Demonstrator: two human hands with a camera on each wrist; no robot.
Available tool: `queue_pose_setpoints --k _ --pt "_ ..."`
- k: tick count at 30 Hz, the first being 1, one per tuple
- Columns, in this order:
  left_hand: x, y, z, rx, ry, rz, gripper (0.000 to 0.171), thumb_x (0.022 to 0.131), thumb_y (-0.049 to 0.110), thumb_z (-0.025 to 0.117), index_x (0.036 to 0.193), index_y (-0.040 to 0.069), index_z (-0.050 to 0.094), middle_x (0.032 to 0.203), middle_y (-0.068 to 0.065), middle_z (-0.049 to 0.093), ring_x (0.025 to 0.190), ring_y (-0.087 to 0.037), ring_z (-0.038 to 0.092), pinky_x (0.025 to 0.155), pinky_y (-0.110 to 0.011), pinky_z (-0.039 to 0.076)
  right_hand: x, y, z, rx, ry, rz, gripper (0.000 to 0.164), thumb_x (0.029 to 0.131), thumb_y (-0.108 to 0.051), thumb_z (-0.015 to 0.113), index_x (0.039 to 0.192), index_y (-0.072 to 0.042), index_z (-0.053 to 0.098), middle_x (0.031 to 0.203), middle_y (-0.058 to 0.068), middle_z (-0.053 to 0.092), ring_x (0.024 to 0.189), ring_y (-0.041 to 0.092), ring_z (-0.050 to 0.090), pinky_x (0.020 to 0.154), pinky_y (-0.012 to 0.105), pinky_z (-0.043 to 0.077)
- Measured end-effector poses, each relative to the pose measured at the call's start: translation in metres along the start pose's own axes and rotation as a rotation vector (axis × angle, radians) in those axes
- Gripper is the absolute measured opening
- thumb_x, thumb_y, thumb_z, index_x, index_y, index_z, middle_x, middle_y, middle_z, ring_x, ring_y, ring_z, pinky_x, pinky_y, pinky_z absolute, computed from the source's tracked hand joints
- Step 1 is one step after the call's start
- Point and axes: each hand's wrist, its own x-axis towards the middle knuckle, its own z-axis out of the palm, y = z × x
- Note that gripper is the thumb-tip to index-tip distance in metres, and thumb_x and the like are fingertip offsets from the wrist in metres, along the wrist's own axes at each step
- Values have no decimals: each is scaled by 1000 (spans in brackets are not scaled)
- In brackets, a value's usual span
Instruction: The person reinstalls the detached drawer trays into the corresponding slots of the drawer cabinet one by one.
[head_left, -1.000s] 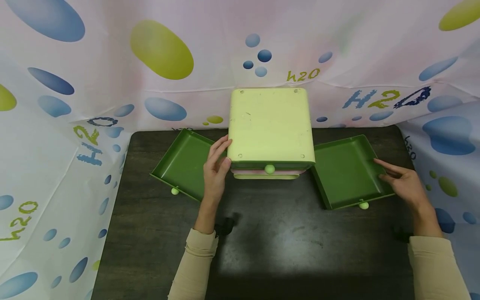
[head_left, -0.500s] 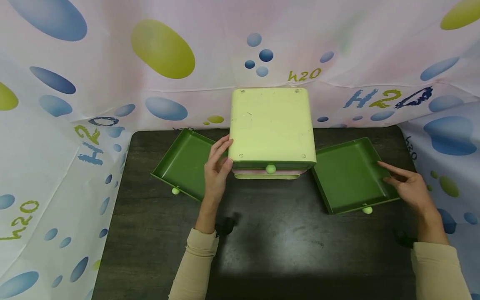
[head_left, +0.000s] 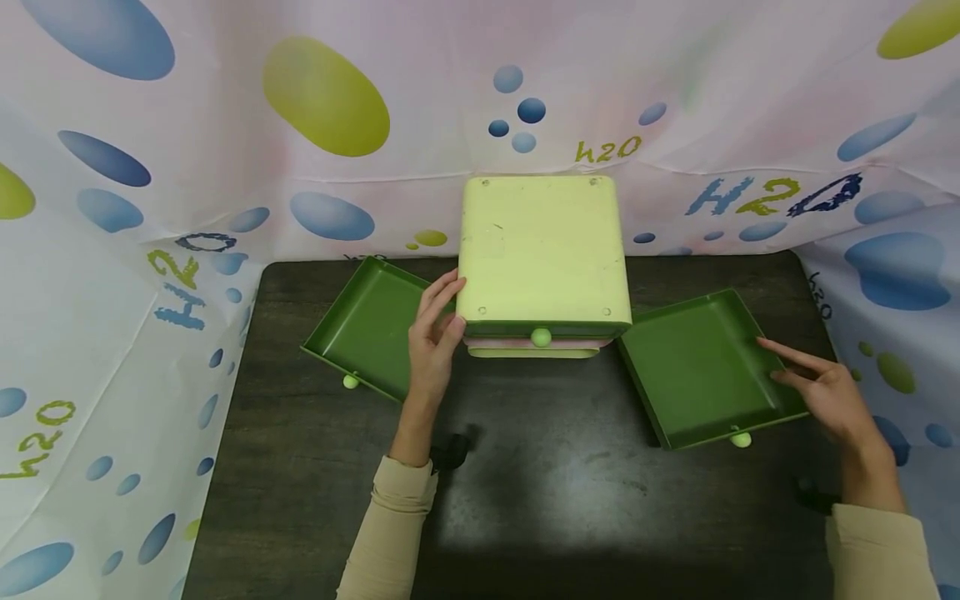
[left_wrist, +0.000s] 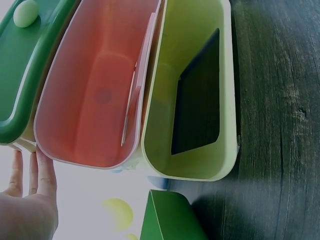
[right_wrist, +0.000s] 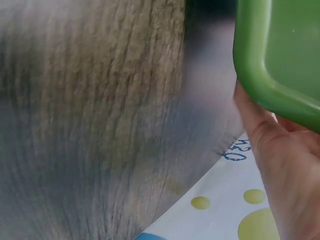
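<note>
A pale yellow-green drawer cabinet (head_left: 543, 250) stands at the back middle of the table. Its top tier has a green drawer front with a round knob (head_left: 541, 337). The left wrist view shows an empty pink compartment (left_wrist: 102, 100) and an empty yellow-green one (left_wrist: 162, 100) below that tier. My left hand (head_left: 432, 342) touches the cabinet's left side, fingers extended. My right hand (head_left: 821, 392) holds a loose, empty green drawer (head_left: 697, 375) by its right side wall, fingers at the rim. In the right wrist view, the hand is beneath the drawer's corner.
A second green drawer (head_left: 367, 329), also empty, lies angled on the table left of the cabinet, partly behind the left hand. The dark wooden table (head_left: 540, 500) extends toward me. A patterned sheet (head_left: 420, 100) hangs behind and at both sides.
The right hand and its green drawer have moved toward me and slightly right. The left hand, cabinet and left drawer have stayed in place.
</note>
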Motion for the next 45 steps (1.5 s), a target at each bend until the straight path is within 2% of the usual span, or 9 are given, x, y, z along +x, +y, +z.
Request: queue_pose_setpoints --k 15,17,20,21,25,33,38,40,45 --pt "1 1 0 -8 8 5 68 98 45 62 136 -11 53 147 -21 42 132 -31 46 87 -28 50 -25 12 2 41 -23 -33 51 104 -11 54 153 -17 41 151 -20 34 102 -16 48 79 5 35" --pt "1 1 1 -15 6 7 69 97 45 62 136 -11 53 147 -22 42 132 -29 47 87 -28 50 -30 15 5 120 -24 -47 53 103 -6 53 153 -16 41 149 -22 36 72 -6 54 62 12 43" --pt "1 2 1 -18 3 9 69 97 45 62 136 -12 52 147 -24 41 132 -29 46 86 -28 50 -36 19 10 261 -23 -70 54 102 1 51 153 -13 41 146 -23 41 44 5 44 33 29 29" --pt "1 2 1 -15 2 8 69 98 45 62 136 -12 53 147 -24 41 132 -29 46 86 -28 50 -38 20 12 311 -18 -74 54 102 3 50 153 -12 41 145 -23 43 48 0 53 29 35 23" --pt "1 3 1 -2 0 -2 68 98 44 62 137 -11 53 147 -22 41 132 -31 46 89 -29 50 -45 22 17 503 3 -100 52 101 8 46 152 -6 41 144 -21 47 26 9 30 25 41 12" --pt "0 2 0 1 2 -3 66 99 43 61 137 -10 53 148 -21 42 133 -35 45 91 -29 50 -51 23 24 668 18 -147 53 99 15 44 150 2 40 154 -10 41 71 -9 63 28 39 11" --pt "0 2 1 -17 1 -11 66 98 43 62 138 -9 53 148 -21 41 134 -33 44 94 -30 49 -58 22 27 609 32 -92 54 100 12 45 151 -7 43 97 -8 70 30 18 11 26 40 9" --pt "0 2 1 -24 2 -11 67 98 43 62 138 -9 53 148 -23 40 134 -33 44 93 -30 49 -62 22 29 582 34 -79 55 101 11 44 151 -9 43 66 -9 58 30 23 8 25 39 9" --pt "-2 1 0 -32 7 -3 65 98 42 62 138 -10 53 149 -25 39 134 -32 43 91 -30 49 -68 23 40 653 22 -133 58 98 18 40 152 -4 40 54 -1 33 34 23 7 27 36 8"
